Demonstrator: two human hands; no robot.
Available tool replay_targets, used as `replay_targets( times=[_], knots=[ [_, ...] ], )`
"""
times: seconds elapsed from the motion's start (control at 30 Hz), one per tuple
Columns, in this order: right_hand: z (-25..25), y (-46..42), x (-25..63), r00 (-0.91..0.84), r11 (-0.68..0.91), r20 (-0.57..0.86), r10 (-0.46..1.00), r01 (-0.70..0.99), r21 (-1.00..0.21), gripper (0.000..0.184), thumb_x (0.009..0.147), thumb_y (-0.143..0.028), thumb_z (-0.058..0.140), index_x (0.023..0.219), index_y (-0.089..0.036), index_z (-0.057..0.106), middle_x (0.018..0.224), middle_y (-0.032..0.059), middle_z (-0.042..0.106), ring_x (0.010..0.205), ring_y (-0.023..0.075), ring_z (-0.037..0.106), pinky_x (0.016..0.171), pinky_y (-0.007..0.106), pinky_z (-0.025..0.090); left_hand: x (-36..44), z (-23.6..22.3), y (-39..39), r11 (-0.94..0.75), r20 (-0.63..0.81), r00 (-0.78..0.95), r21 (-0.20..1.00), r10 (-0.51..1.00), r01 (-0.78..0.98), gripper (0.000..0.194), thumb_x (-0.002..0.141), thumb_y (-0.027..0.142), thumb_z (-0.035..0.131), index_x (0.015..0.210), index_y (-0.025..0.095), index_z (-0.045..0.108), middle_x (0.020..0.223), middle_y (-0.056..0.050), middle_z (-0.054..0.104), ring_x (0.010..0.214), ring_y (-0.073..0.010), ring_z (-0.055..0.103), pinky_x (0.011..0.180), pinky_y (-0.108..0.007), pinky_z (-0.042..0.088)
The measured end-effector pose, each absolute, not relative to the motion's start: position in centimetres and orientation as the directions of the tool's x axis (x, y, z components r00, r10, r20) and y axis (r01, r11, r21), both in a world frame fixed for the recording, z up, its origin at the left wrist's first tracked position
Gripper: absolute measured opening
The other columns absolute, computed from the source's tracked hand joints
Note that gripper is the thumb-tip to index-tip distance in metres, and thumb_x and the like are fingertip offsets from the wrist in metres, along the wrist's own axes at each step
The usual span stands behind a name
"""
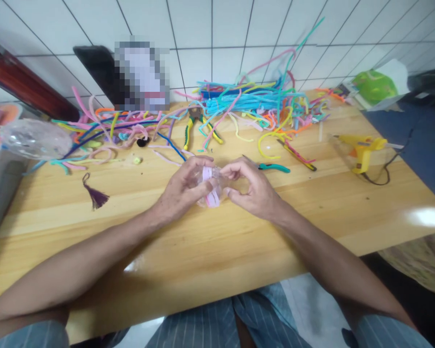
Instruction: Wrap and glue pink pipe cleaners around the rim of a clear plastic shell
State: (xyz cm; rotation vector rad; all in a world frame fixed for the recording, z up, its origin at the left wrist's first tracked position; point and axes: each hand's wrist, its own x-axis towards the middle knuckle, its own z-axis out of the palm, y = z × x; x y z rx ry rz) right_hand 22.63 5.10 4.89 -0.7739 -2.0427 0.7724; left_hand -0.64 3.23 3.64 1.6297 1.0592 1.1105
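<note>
A small clear plastic packet (213, 197) with a pink and white band is above the middle of the table. My left hand (186, 186) is closed around its left side, with the thumb across the band. At its right edge is my right hand (252, 186), its curved fingers and thumb gripping the plastic with their tips. What the packet contains cannot be made out. Just beyond my hands lie pliers (188, 133) with yellow and green handles and a teal-handled tool (275, 167).
Colourful pipe cleaners (246, 103) heap along the tiled wall. A yellow glue gun (364, 147) with a black cord lies to the right, near a red and yellow cutter (297, 154). On the left are a dark tassel (96, 195) and a clear plastic bag (36, 139). A phone (97, 72) leans at the back.
</note>
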Motion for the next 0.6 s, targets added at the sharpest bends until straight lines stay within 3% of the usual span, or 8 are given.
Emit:
replay_targets(
  times=[0.23, 0.6],
  knots=[
    [4.69, 4.62, 22.6, -0.561, 0.708, 0.482, 0.673, 0.302, -0.638, 0.055, 0.082, -0.014, 0.074, 0.133, -0.029, 0.057, 0.133, 0.0103, 0.063, 0.125, 0.0299, 0.062, 0.099, 0.048, 0.057, -0.44, 3.84, 3.16, -0.209, 0.181, 0.212, 0.971, 0.96, 0.118, 0.034, 0.095, 0.046, 0.078, 0.122, 0.028, 0.068, 0.127, -0.006, 0.069, 0.107, -0.0218, 0.067, 0.093, -0.037, 0.058],
    [4.27, 4.18, 21.89, -0.506, 0.704, 0.506, 0.698, 0.356, -0.615, 0.056, 0.081, -0.016, 0.077, 0.131, -0.029, 0.056, 0.131, 0.0109, 0.062, 0.126, 0.0328, 0.063, 0.101, 0.052, 0.058, -0.23, 3.93, 3.03, -0.221, 0.196, 0.195, 0.968, 0.961, 0.121, 0.028, 0.098, 0.044, 0.075, 0.119, 0.027, 0.067, 0.125, -0.006, 0.067, 0.107, -0.0218, 0.066, 0.092, -0.037, 0.058]
  ],
)
